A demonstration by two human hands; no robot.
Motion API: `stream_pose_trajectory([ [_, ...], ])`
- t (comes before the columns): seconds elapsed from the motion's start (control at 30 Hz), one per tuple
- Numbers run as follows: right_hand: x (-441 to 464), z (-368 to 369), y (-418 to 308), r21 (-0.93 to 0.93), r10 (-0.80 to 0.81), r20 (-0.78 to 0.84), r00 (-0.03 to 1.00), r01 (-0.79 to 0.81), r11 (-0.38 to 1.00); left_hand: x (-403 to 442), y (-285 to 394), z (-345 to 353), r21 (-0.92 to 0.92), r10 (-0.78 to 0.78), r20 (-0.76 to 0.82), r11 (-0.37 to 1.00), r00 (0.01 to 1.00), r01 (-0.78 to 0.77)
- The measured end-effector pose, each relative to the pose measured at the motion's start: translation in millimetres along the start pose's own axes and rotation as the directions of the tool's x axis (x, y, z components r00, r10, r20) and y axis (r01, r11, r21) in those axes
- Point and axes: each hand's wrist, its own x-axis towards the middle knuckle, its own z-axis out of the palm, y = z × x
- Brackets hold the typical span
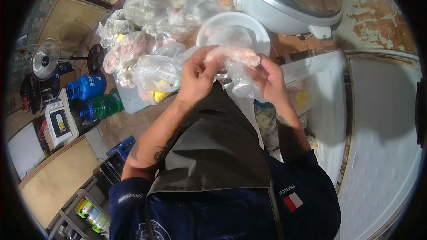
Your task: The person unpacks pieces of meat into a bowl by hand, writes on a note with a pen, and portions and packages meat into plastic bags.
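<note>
Between my hands, in front of a white bowl [262,33], is a clear plastic bag [235,55] with something pale pink inside. My left hand [198,75] has its fingers closed on the bag's left part. At the right end my right hand [270,79] pinches the same bag, and a loose part of the plastic hangs down between the hands. More clear plastic with pinkish contents lies in the bowl, just behind the held bag. Several tied clear bags [149,9] are piled to the left of the bowl.
A large white cooker [284,4] with a metal lid stands behind right. An open chest freezer [329,93] holding bags is at the right. Leftward are a blue gas cylinder [91,86], a green bottle [104,106], a microwave [60,122] and a fan [46,60].
</note>
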Motion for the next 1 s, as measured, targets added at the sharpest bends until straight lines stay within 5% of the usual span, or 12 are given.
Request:
stream_pose_trajectory([
  [0.1,-2,8,8,0.096,0.028,-0.031,0.999,-0.024,0.995,0,2,-1,0.009,-0.075,0.014,0.997,0.997,0.075],
  [0.4,1,19,13,0.179,0.018,-0.124,0.992,0.004,0.984,-6,0,6,0.101,0.105,0.021,0.989,0.994,-0.107],
  [0.5,5,23,9,0.222,-0.016,-0.121,0.993,0.042,0.974,3,-14,2,0.164,0.391,0.008,0.907,0.920,-0.387],
  [0.6,1,25,11,0.447,0.099,-0.039,0.994,-0.071,0.892,5,-19,-7,0.287,0.457,0.079,0.841,0.886,-0.460],
  [0.63,-1,24,13,0.542,0.158,0.010,0.987,-0.138,0.829,2,-17,-13,0.358,0.351,0.136,0.855,0.926,-0.376],
  [0.73,-9,12,37,0.210,0.231,0.133,0.964,-0.255,0.944,-15,14,-37,0.533,-0.009,0.257,0.836,0.966,-0.133],
  [0.93,-18,-8,64,0.394,0.416,-0.129,0.900,-0.339,0.854,-29,45,-115,0.763,0.072,0.446,0.491,0.892,-0.421],
  [1.0,-9,-25,78,0.347,0.334,-0.252,0.908,-0.237,0.907,-19,71,-122,0.783,-0.184,0.452,0.551,0.873,-0.289],
])
